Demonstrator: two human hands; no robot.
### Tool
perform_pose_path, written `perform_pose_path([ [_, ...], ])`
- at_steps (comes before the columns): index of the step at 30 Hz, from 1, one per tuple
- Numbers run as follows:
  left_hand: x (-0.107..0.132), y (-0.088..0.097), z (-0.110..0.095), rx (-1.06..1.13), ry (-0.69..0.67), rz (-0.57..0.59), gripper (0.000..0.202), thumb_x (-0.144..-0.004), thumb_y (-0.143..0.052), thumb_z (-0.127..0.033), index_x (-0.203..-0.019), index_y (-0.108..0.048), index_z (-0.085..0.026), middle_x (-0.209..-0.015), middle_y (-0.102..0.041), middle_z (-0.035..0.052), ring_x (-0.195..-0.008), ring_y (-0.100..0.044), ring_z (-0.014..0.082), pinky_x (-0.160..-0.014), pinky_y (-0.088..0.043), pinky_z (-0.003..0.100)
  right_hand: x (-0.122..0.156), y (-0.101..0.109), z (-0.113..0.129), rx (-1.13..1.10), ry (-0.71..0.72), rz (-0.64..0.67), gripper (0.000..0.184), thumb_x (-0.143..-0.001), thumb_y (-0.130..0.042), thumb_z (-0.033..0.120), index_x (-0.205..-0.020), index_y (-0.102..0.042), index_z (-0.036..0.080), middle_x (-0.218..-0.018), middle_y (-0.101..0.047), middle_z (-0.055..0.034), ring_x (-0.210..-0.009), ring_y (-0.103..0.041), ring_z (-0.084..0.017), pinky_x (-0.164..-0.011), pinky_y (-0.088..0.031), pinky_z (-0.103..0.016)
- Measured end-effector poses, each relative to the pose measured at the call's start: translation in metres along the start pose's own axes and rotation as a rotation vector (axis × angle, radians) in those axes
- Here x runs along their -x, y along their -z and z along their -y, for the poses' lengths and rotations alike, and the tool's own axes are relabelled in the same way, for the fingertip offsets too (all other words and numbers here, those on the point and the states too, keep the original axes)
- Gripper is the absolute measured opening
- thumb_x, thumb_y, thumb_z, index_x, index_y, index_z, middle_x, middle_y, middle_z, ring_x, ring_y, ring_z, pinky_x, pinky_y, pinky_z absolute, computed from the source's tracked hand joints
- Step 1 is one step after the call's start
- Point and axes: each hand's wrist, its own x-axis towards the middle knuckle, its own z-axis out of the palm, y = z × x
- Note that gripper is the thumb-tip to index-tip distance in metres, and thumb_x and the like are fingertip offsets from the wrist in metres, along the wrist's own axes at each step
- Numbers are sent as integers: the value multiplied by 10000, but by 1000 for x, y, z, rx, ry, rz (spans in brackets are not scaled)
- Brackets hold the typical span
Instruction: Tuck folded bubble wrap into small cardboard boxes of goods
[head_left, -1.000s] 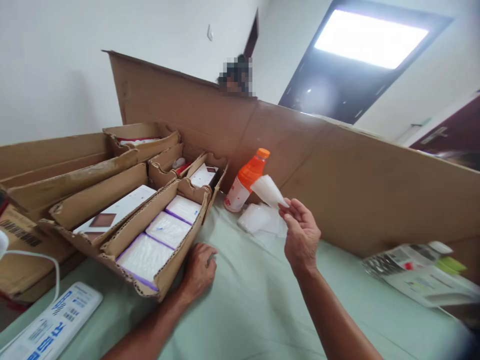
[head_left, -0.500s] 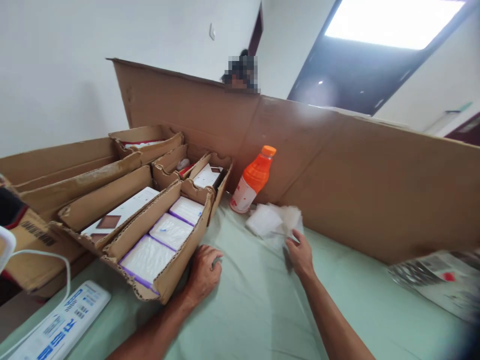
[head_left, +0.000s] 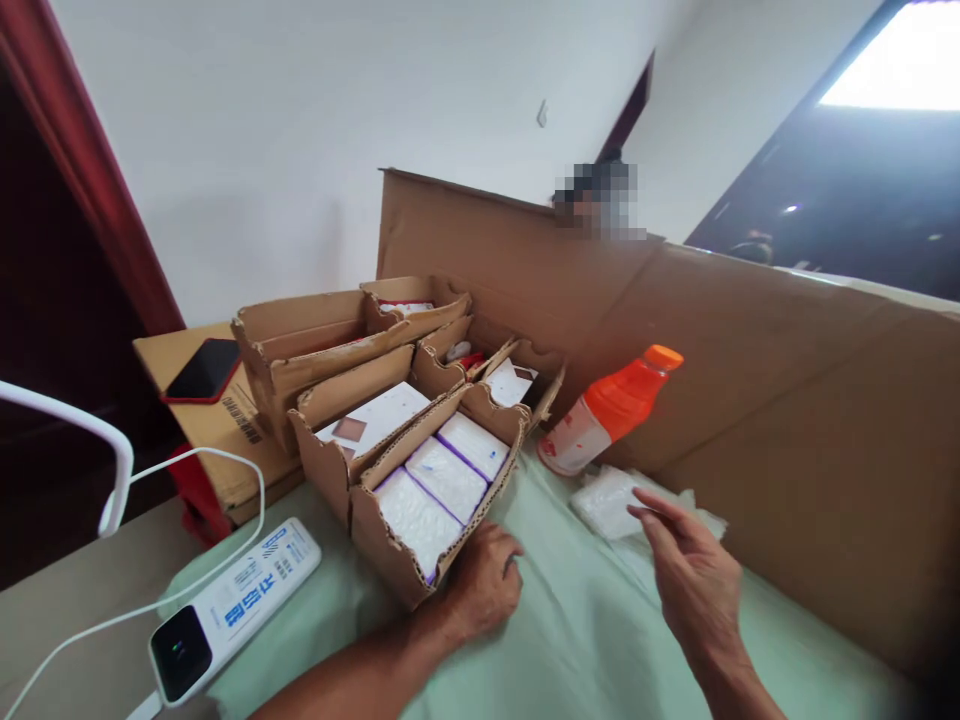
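Note:
My left hand (head_left: 489, 580) rests loosely curled on the green cloth (head_left: 559, 610), close against the front cardboard box (head_left: 394, 550); nothing shows in its fingers. Three white packs with purple edges (head_left: 448, 478) lie in a row in that box. Held over the cloth, my right hand (head_left: 697, 570) has its fingers stretched out, thumb and index tips close together. Just beyond those tips lie clear plastic bags (head_left: 611, 500), partly hidden behind the hand; touching or apart, I cannot tell. An orange bottle (head_left: 611, 415) leans behind the bags.
More cardboard boxes (head_left: 311, 340) stand behind, one with a white box (head_left: 382, 415). A cardboard wall (head_left: 787, 400) runs along the back. At left are a white device (head_left: 255, 590), its cable (head_left: 259, 490) and a phone (head_left: 202, 370) on a carton. A person (head_left: 600, 200) is beyond the wall.
The view has swung left, so things sit further right. My right hand has drawn back a little from the plastic bags. The left hand keeps its place beside the box.

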Motion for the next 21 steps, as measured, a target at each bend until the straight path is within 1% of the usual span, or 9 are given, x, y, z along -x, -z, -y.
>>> perform_pose_path([
  [3,0,0,-1,21,9,-4,269,-686,-560,-61,-885,-709,-167,-887,-705,85,-927,-616,245,-854,-488,374,1,-29,60,-176,125,160,267,-812,-629,422,-951,-749,228,-990,-772,-86,-988,-708,-272,-955,-530,-461],
  [7,-1,-2,-1,46,23,-10,286,-644,-557,-42,-857,-687,-182,-897,-699,90,-928,-608,257,-879,-486,399,-2,-66,144,-384,314,298,131,-855,-628,307,-900,-733,243,-1034,-765,-52,-1022,-697,-235,-976,-526,-420],
  [9,-1,-3,0,58,32,-15,289,-640,-558,-42,-858,-676,-190,-909,-692,95,-950,-600,270,-899,-481,416,-5,-82,187,-458,426,332,126,-880,-603,262,-902,-726,251,-1042,-758,-37,-1028,-691,-217,-965,-526,-391],
  [11,-1,-4,2,71,41,-16,282,-653,-558,-52,-862,-673,-203,-910,-685,93,-968,-595,279,-912,-478,426,-8,-97,226,-492,557,370,161,-888,-573,204,-933,-720,254,-1070,-747,-29,-1051,-678,-202,-966,-518,-365],
  [13,-1,-5,3,83,52,-12,272,-675,-560,-71,-871,-676,-220,-915,-678,92,-979,-592,287,-919,-477,434,-10,-116,255,-492,668,424,217,-878,-544,152,-968,-713,254,-1103,-734,-26,-1063,-668,-191,-965,-512,-347],
  [14,-1,-5,4,89,57,-8,268,-684,-564,-82,-875,-678,-230,-919,-675,93,-985,-590,292,-924,-475,439,-11,-127,265,-477,710,463,233,-871,-535,134,-971,-710,251,-1108,-730,-27,-1063,-666,-188,-963,-509,-341],
  [16,-1,-5,4,102,66,-1,269,-695,-568,-98,-891,-680,-244,-942,-676,95,-1009,-587,304,-946,-468,454,-11,-149,275,-405,750,568,227,-858,-537,119,-956,-705,237,-1099,-727,-32,-1048,-669,-187,-954,-506,-335],
  [19,-1,-7,3,128,69,15,296,-696,-561,-93,-924,-679,-241,-988,-682,96,-1033,-590,310,-980,-456,471,-11,-179,275,-235,714,726,193,-845,-566,125,-947,-701,217,-1058,-734,-34,-973,-683,-185,-909,-512,-328],
  [21,-1,-7,3,145,70,22,313,-695,-554,-80,-943,-673,-229,-1025,-687,100,-1041,-596,305,-994,-455,469,-11,-192,274,-179,688,759,198,-838,-573,125,-963,-700,211,-1064,-731,-37,-967,-683,-186,-911,-508,-325],
])
